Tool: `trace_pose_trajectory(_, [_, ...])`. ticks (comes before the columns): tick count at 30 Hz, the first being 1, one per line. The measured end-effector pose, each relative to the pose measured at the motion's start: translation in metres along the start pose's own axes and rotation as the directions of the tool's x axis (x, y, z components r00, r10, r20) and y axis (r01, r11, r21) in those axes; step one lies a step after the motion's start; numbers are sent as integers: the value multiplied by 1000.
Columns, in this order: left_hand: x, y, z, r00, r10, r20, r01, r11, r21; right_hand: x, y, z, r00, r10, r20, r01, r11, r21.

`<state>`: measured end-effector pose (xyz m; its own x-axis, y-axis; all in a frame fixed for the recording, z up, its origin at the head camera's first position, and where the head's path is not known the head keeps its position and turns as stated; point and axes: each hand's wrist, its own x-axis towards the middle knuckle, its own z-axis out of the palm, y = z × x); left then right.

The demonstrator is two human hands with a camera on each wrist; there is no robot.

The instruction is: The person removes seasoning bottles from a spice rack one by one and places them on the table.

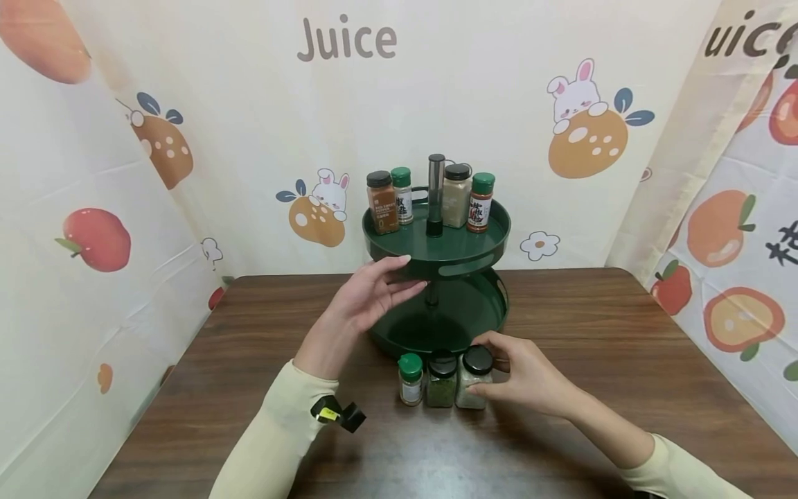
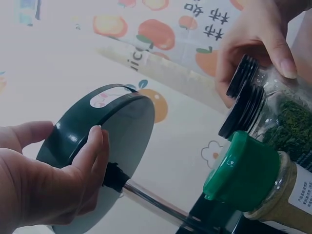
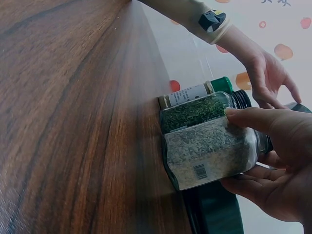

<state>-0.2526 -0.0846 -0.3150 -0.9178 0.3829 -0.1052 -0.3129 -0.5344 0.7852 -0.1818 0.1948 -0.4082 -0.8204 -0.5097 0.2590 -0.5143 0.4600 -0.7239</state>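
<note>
A green two-tier turntable rack stands at the back of the table. My left hand holds the upper tier's rim, thumb against the outer wall and fingers under the edge. My right hand grips a black-capped spice jar of pale flakes, thumb on one side and fingers on the other. Beside that jar, in a row before the lower tier, stand a black-capped jar of green herbs and a small green-capped spice bottle. The lower tier shows a bare floor.
On the upper tier stand a red sweet pepper jar, a green-capped white bottle, a black-capped beige jar and a green-capped red bottle, around the central post. Printed curtains enclose the wooden table.
</note>
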Motion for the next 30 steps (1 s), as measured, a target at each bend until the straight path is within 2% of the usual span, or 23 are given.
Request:
trace_pose_trajectory(8, [1,7,-4,1000,5,-13,-5,1000,18,1,-2,-2,1000,3,-2,-3,1000,-28])
trace_pose_trajectory(17, [3,15,-13,999,19,-39,-19,1000,0,1,-1,-2,1000,7,-1,-7,999,-35])
trace_pose_trajectory(30, [10,24,-31,993,94,-66,-97,995,-38,1,-1,-2,1000,2,7,-1,999,-52])
